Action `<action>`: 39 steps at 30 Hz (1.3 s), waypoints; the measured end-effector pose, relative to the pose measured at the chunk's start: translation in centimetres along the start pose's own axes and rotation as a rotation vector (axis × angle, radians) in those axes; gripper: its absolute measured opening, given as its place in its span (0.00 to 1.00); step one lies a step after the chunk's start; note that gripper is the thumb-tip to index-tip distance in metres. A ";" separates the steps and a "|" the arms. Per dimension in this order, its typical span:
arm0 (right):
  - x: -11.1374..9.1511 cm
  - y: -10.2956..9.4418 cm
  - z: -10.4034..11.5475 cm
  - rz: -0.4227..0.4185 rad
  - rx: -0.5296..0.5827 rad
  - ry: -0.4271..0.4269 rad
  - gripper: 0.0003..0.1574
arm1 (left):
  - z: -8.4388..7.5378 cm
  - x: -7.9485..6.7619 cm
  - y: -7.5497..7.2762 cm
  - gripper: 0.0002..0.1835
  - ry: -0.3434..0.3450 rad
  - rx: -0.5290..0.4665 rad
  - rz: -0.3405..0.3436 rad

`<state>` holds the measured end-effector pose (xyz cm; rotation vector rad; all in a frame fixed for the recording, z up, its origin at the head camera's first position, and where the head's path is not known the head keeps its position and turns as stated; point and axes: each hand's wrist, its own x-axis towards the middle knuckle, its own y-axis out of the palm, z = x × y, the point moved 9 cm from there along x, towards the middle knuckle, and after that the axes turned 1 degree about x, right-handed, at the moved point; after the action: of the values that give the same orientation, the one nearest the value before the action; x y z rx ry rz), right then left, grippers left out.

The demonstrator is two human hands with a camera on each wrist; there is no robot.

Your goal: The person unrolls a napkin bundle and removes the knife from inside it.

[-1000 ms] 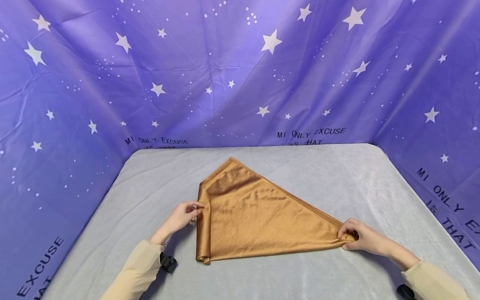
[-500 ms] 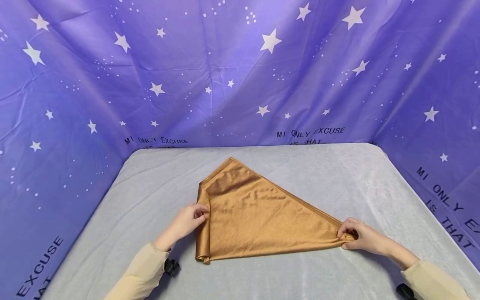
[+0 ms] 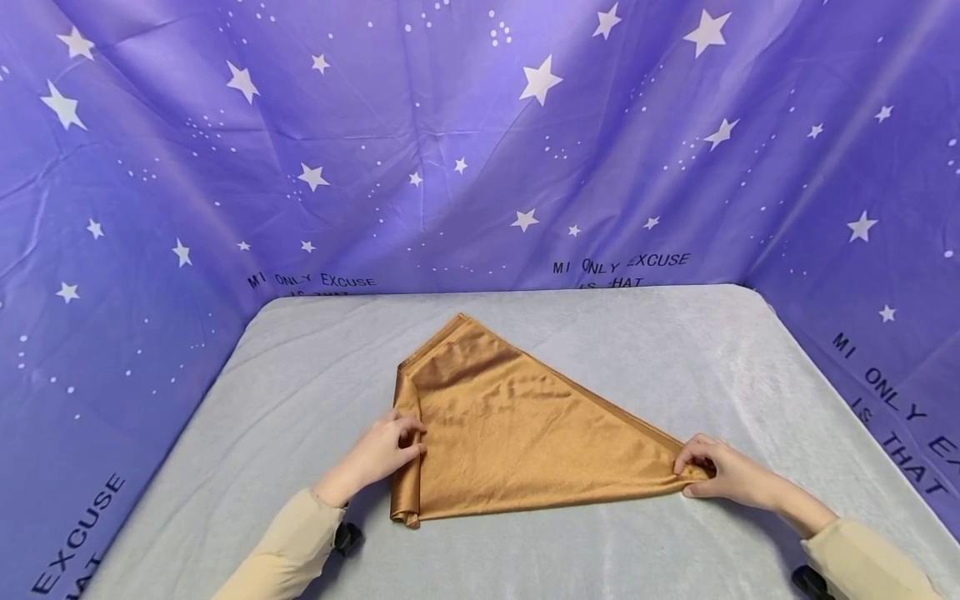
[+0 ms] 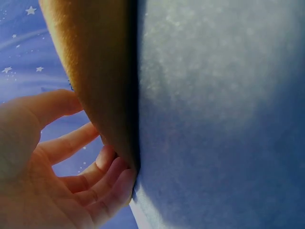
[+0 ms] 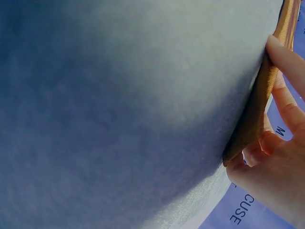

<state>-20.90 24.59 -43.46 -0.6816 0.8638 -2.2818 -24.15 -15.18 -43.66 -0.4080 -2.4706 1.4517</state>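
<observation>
A shiny golden-brown satin cloth (image 3: 525, 458) lies folded on the table, peaked at the far side and tapering to the right. Its left edge is turned over into a narrow roll (image 3: 406, 492). My left hand (image 3: 372, 452) lies across this roll, the fingertips and thumb touching along its inner crease. In the left wrist view the spread fingers (image 4: 71, 143) rest against the dark side of the roll. At the tapered end my right hand (image 3: 731, 479) pinches the corner between thumb and fingers. The right wrist view shows the gripped cloth edge (image 5: 255, 112).
A pale grey velvety cover (image 3: 600, 550) spreads over the table beneath the cloth. Purple curtains (image 3: 480, 108) with white stars and black lettering stand around the back and both sides. A black wrist mount (image 3: 347, 540) sits below the left sleeve (image 3: 288, 542).
My left hand has slid right and a little nearer along the roll, its fingertips now at the inner crease. The right hand keeps its pinch in the same place; the cloth looks unchanged.
</observation>
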 end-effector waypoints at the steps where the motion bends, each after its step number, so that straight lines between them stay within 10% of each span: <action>1: 0.0 0.0 0.0 0.000 -0.002 0.002 0.16 | 0.0 0.0 0.1 0.11 0.001 0.003 0.008; 17: -0.1 -0.1 0.1 0.010 0.001 0.015 0.16 | -0.5 0.3 0.4 0.12 0.124 0.053 0.010; 39: -0.1 0.0 -0.3 -0.004 -0.004 0.019 0.16 | 0.7 0.8 0.3 0.11 0.010 -0.028 0.026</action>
<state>-21.00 24.80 -43.65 -0.6648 0.8775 -2.2943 -25.12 -15.31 -44.17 -0.4531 -2.4895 1.4222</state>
